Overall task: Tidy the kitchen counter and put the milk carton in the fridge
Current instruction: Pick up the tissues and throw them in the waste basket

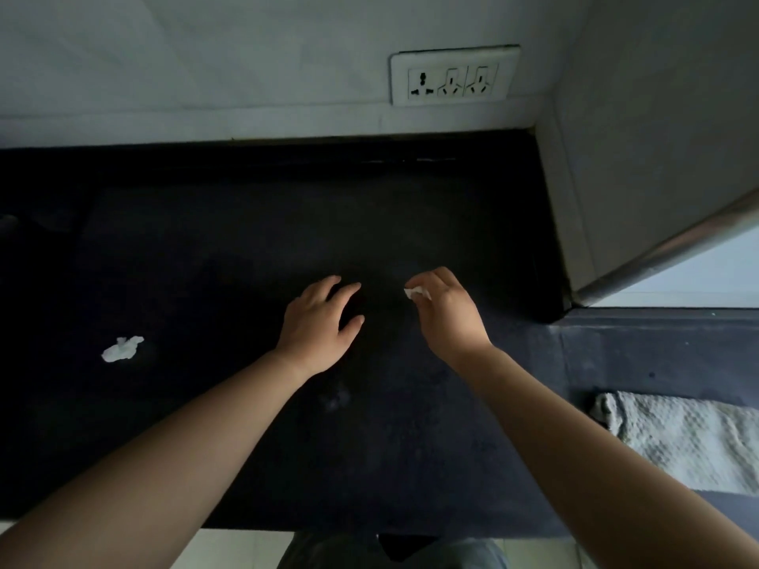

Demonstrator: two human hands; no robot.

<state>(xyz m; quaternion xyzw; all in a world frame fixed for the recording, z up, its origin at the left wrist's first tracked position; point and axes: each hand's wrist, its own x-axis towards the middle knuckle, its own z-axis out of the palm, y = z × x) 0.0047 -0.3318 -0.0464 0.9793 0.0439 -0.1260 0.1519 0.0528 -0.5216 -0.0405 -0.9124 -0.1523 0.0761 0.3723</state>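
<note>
The dark kitchen counter (246,248) fills most of the view. My right hand (447,314) pinches a small crumpled piece of white paper (415,292) between its fingertips, just above the counter's middle. My left hand (320,322) hovers beside it, palm down, fingers spread and holding nothing. A second crumpled white paper scrap (122,349) lies on the counter far to the left of both hands. No milk carton or fridge is visible.
A white wall socket panel (454,78) sits on the back wall. A wall corner (616,158) with a metal-edged frame (665,248) closes off the counter's right side. A pale grey cloth (681,437) lies on the lower right ledge.
</note>
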